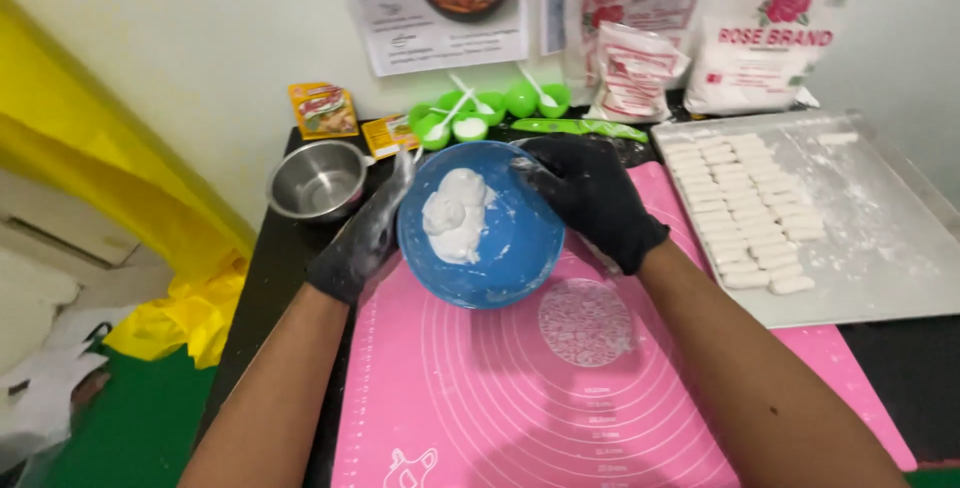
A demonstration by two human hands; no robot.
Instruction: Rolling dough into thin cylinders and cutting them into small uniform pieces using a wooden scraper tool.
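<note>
At the far left a yellow sheet [60, 138] hung beside the black table [270, 268], and a steel bowl [318, 180] stood near the table's back edge. Just right of it, your left hand [362, 236], in a flour-dusted black glove, lay flat and open against the outer left wall of the blue bowl [500, 268], fingers straight, pressing rather than gripping. The bowl sat at the top of the pink mat [480, 398], between your two hands, with a lump of white dough [455, 216] in its left half. Your right hand [592, 198], also gloved, curved loosely over the bowl's right rim, fingers bent and touching it. Behind stood green measuring cups [470, 113]. Further right, a floured metal tray [880, 238] held rows of white dough sticks [745, 210].
</note>
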